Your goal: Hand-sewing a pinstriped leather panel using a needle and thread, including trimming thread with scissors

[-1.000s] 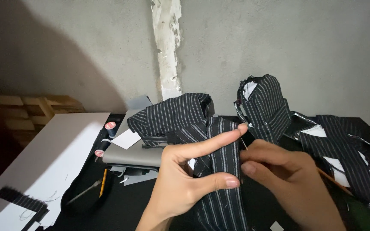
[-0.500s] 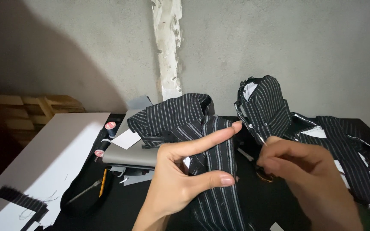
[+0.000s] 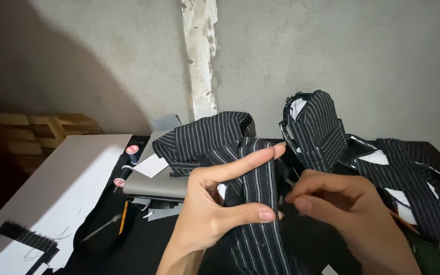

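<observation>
One black pinstriped strip [image 3: 258, 203] ran up from the bottom edge between the two hands, above the dark table [image 3: 179, 244]. Two more striped garment piles [image 3: 327, 132] lay behind it, and two red-topped spools [image 3: 132, 150] sat near the white board [image 3: 62, 183]. The left hand [image 3: 215, 209] held the strip, forefinger stretched along it, thumb pressing beneath. The right hand [image 3: 342, 203] was curled, fingertips pinched together just beside the strip's edge; what they pinched I cannot tell.
</observation>
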